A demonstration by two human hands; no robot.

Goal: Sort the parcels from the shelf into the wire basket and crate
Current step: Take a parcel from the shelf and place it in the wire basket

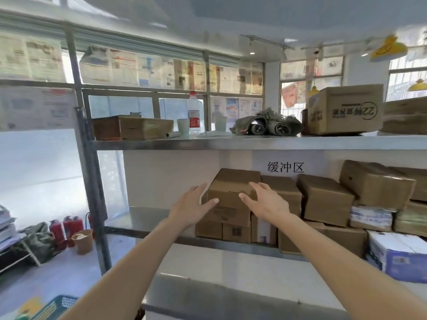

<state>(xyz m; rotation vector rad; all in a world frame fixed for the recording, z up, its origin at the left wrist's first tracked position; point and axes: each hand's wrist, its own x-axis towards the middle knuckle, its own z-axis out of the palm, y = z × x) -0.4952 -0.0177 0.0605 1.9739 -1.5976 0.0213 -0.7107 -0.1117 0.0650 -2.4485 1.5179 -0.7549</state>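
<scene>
- Both arms reach forward to the middle level of a metal shelf (231, 144); the left hand (188, 210) and right hand (265, 203) are spread wide, fingers straight, on either side of a small brown cardboard box (233, 188).
- Whether the palms actually press the box or sit just short of it is hard to tell; the right hand covers the box's right edge.
- That box sits on top of lower boxes (223, 227), whose labels are too blurred to read.
- To the right of the right hand, more parcels (325, 199) are piled, the farthest cut off by the picture's edge.
- Above the hands, the top level carries a water bottle (195, 114), cups, rolled grey cloth (268, 125) and a big carton (346, 110).
- Far below the left arm, only a corner of a blue-green crate (57, 306) shows on the floor.
- Left of the arms, red fire extinguishers (64, 228) stand by a paper tub; newspapers cover the windows behind.
</scene>
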